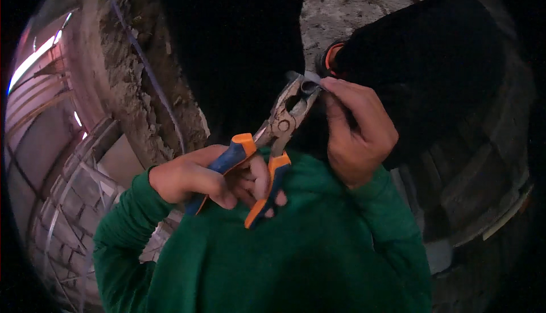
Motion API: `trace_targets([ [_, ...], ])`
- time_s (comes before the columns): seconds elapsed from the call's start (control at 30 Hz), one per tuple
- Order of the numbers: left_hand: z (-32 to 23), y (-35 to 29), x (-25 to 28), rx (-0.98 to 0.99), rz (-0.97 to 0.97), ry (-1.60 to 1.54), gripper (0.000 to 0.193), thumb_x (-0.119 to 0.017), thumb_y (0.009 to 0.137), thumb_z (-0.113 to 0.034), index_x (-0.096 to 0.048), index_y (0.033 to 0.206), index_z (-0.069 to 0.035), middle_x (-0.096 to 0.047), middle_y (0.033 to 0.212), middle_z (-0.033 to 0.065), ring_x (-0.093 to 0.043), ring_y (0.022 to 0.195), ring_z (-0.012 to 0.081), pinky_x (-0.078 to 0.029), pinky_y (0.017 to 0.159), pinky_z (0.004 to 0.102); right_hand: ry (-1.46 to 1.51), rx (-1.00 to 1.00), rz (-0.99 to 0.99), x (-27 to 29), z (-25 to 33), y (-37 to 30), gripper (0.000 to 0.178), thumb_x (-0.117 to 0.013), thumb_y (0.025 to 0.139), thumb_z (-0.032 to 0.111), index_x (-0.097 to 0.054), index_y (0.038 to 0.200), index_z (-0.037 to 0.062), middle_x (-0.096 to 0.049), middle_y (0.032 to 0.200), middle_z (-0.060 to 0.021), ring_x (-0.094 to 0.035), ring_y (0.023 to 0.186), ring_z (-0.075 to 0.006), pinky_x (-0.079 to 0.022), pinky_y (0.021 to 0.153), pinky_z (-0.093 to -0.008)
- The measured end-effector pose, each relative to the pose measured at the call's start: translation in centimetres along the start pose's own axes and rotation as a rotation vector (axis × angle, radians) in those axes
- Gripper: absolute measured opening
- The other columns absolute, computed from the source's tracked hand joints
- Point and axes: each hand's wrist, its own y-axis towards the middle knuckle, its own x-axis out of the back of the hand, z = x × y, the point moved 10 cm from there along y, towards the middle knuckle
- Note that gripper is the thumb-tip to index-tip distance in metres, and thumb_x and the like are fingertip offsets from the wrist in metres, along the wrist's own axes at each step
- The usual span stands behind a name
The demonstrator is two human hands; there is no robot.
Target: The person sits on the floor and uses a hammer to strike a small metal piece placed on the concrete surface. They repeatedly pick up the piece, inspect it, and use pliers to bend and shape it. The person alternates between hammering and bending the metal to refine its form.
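Note:
My left hand (207,177) is wrapped round the blue and orange handles of a pair of pliers (282,124). The handles stand spread apart, and the worn metal jaws point up and to the right. Between or against the jaw tips sits a small grey curved piece of metal (311,79), bent like a short strip or ring. My right hand (359,128) pinches the right end of this piece between thumb and fingertips. How firmly the jaws bear on it I cannot tell. Green sleeves cover both my forearms.
My dark-clad legs (239,34) spread out ahead, with an orange-edged shoe (333,57) by the right one. A purplish cord (142,57) runs down the rough earthen surface (128,85) on the left. Block walling (74,210) shows at the far left.

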Motion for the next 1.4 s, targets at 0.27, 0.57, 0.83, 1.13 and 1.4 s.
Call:
trace_targets([
  [0.27,0.2,0.6,0.6,-0.024,0.024,-0.054,0.051,-0.064,0.063,-0.004,-0.06,0.114,0.005,-0.058,0.135,0.0301,-0.061,0.128,0.0363,-0.045,0.114,0.0425,0.004,0.02,0.034,-1.1,-0.2,-0.1,0.022,-0.078,0.08,-0.007,-0.075,0.102,-0.0017,-0.075,0.094,-0.0164,-0.074,0.088,-0.0306,-0.059,0.077,-0.0366],
  [0.57,-0.1,-0.6,1.8,-0.063,0.04,-0.056,0.047,-0.063,0.06,-0.003,-0.061,0.106,0.007,-0.063,0.124,0.0307,-0.065,0.119,0.0373,-0.05,0.109,0.044,0.0,0.125,0.135,-1.7,0.3,0.2,0.027,-0.077,0.076,-0.009,-0.076,0.102,-0.0013,-0.076,0.095,-0.0161,-0.075,0.091,-0.0313,-0.06,0.079,-0.0375],
  [0.83,1.1,0.0,1.6,-0.138,-0.014,-0.104,0.045,-0.062,0.061,-0.005,-0.06,0.104,0.006,-0.063,0.121,0.0301,-0.067,0.114,0.0355,-0.052,0.106,0.0434,0.001,0.036,0.134,-1.8,-0.5,-0.2,0.025,-0.077,0.077,-0.008,-0.076,0.101,0.0005,-0.075,0.094,-0.016,-0.075,0.089,-0.0297,-0.06,0.078,-0.0373],
  [1.13,-0.2,-0.3,1.8,-0.118,-0.045,0.164,0.056,-0.062,0.063,-0.008,-0.063,0.118,0.003,-0.058,0.137,0.0235,-0.058,0.13,0.0292,-0.045,0.112,0.0395,0.187,-0.418,-0.012,-0.9,-4.2,-1.4,0.011,-0.073,0.093,0.005,-0.074,0.102,-0.0005,-0.074,0.09,-0.0083,-0.068,0.081,-0.0143,-0.052,0.074,-0.0275],
  [1.4,-8.1,-5.8,1.8,-0.619,-0.506,0.628,0.061,-0.061,0.065,-0.007,-0.064,0.126,0.001,-0.055,0.144,0.0163,-0.059,0.119,0.024,-0.046,0.103,0.0389,1.074,-0.984,0.165,-1.7,-5.5,-1.4,0.024,-0.064,0.097,0.013,-0.063,0.118,0.0016,-0.071,0.101,-0.008,-0.07,0.092,-0.0174,-0.058,0.076,-0.0345],
])
